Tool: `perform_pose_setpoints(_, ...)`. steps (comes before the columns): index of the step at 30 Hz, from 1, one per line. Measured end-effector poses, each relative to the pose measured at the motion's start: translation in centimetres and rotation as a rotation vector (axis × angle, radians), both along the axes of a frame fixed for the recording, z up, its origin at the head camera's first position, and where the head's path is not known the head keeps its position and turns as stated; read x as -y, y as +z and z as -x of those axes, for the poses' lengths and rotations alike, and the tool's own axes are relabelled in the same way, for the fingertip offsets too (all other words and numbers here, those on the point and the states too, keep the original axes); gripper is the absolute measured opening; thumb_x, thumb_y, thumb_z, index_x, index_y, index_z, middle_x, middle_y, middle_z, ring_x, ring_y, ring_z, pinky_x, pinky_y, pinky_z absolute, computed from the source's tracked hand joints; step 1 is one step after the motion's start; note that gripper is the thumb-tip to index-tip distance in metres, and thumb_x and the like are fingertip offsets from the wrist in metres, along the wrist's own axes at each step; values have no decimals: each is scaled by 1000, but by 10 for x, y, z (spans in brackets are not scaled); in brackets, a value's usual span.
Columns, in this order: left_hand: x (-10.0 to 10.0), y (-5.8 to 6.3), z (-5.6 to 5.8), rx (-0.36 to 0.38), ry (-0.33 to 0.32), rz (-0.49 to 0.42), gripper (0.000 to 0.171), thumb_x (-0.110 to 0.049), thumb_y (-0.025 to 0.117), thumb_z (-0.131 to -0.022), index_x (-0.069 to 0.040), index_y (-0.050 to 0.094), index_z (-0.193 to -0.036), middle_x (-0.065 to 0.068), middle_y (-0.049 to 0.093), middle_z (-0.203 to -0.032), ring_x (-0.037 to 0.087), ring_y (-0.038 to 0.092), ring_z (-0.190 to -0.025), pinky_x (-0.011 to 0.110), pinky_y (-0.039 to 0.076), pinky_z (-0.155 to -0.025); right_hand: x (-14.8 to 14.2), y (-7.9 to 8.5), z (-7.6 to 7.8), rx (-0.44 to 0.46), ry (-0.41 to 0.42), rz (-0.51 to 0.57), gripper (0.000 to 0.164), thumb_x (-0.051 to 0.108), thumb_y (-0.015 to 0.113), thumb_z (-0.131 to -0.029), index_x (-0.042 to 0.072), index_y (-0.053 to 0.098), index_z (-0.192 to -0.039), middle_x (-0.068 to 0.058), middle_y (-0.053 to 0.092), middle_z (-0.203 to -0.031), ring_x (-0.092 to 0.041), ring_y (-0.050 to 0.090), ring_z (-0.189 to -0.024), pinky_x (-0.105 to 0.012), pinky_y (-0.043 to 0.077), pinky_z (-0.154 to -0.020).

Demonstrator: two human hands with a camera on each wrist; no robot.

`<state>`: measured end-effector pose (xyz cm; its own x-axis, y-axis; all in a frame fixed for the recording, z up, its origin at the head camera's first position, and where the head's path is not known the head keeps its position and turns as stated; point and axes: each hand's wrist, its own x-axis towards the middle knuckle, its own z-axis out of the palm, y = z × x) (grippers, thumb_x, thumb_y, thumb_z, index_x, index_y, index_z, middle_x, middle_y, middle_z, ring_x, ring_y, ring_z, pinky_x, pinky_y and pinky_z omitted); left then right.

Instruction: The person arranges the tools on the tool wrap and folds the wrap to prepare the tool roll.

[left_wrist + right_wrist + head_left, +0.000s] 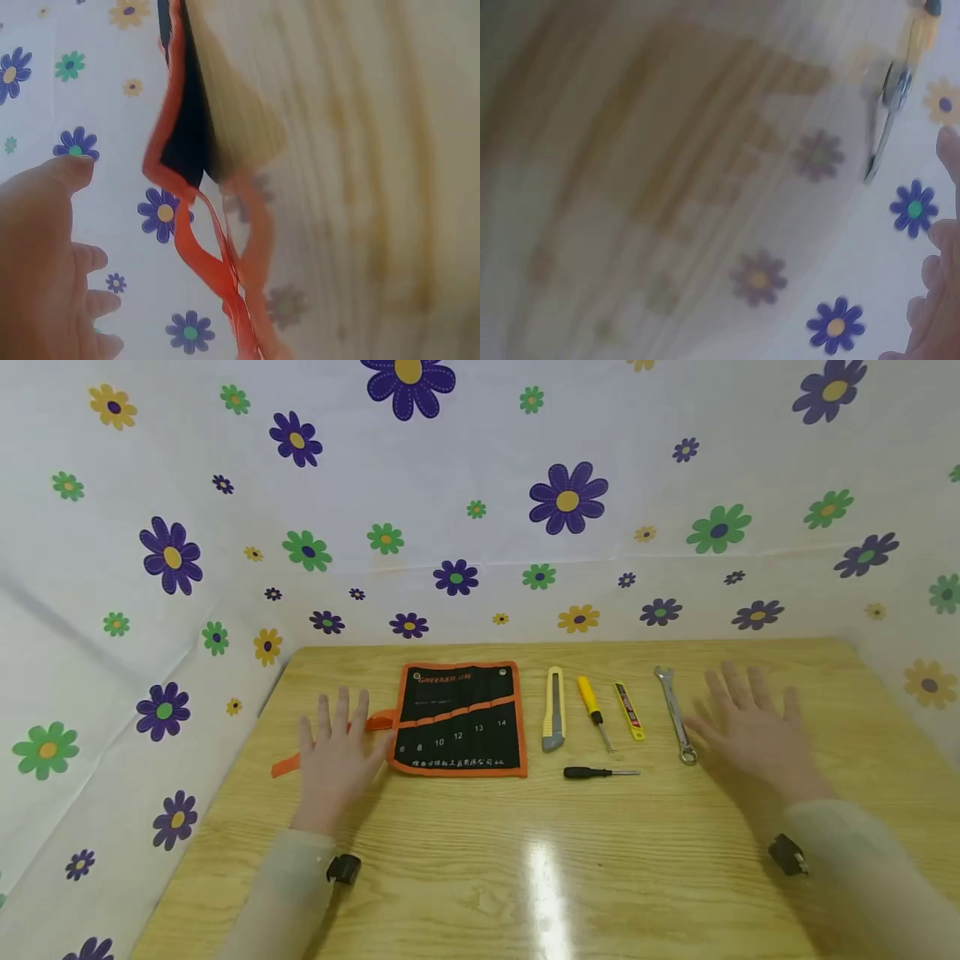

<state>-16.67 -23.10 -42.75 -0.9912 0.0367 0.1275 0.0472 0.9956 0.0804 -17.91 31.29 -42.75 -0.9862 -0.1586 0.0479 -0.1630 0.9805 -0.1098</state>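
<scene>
My left hand [337,764] is spread with straight fingers beside the left edge of a black tool pouch [457,718] with orange trim, overlapping its orange strap [381,720] in the head view. In the left wrist view the fingers point toward the patterned cloth and hold nothing. My right hand [761,735], fingers spread, hovers just right of a combination wrench [677,717]. Between pouch and wrench lie a yellow utility knife [553,710], a yellow-handled screwdriver [591,700], a small yellow blade case [629,711] and a black-handled screwdriver [588,772].
A wood-grain table [450,860] carries everything, with a glare streak near its front. White cloth with flowers [480,443] hangs behind and along both sides. Each wrist wears a small black camera, the left one [344,869] and the right one [787,854].
</scene>
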Motion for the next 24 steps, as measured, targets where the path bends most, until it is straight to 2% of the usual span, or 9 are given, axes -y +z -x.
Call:
perform_pose_setpoints(4, -8, -1, -3, 27, -26, -89, 82, -66, 31, -94, -19, 5, -156, 9, -1, -160, 34, -12, -143, 57, -8, -111, 15, 2, 3, 20, 30, 15, 84, 63, 31, -96, 16, -6, -154, -9, -14, -158, -36, -18, -140, -63, -20, -102)
perform_pose_setpoints(9, -19, -3, -6, 52, -64, -155, 81, -60, 41, -95, -15, 11, -155, 12, 5, -159, 35, -6, -144, 56, 1, -113, 38, 2, 5, 53, 57, 27, 84, 65, 30, -95, 20, -8, -154, -6, -14, -158, -34, -17, -141, -64, -18, -103)
perform_pose_setpoints(13, -27, -5, -9, 65, -103, -151, 79, -57, 43, -96, -12, 16, -155, 13, 8, -159, 35, -2, -144, 55, 4, -113, 58, 4, 8, 63, 91, 34, 83, 65, 31, -95, 22, -10, -153, -4, -12, -158, -31, -15, -142, -63, -18, -104)
perform_pose_setpoints(21, -42, -12, -15, 91, -224, -134, 76, -54, 46, -96, -11, 22, -153, 15, 18, -157, 37, 8, -143, 55, 11, -113, 105, 8, 16, 45, 201, 19, 80, 66, 28, -95, 22, 1, -155, -2, 1, -160, -32, -5, -144, -59, -16, -107)
perform_pose_setpoints(24, -47, -15, -16, 105, -245, -139, 75, -55, 46, -96, -12, 24, -153, 14, 20, -156, 37, 9, -143, 55, 12, -113, 120, 7, 22, 32, 241, -2, 80, 66, 29, -95, 20, 6, -156, -2, 5, -160, -32, -2, -145, -60, -15, -107)
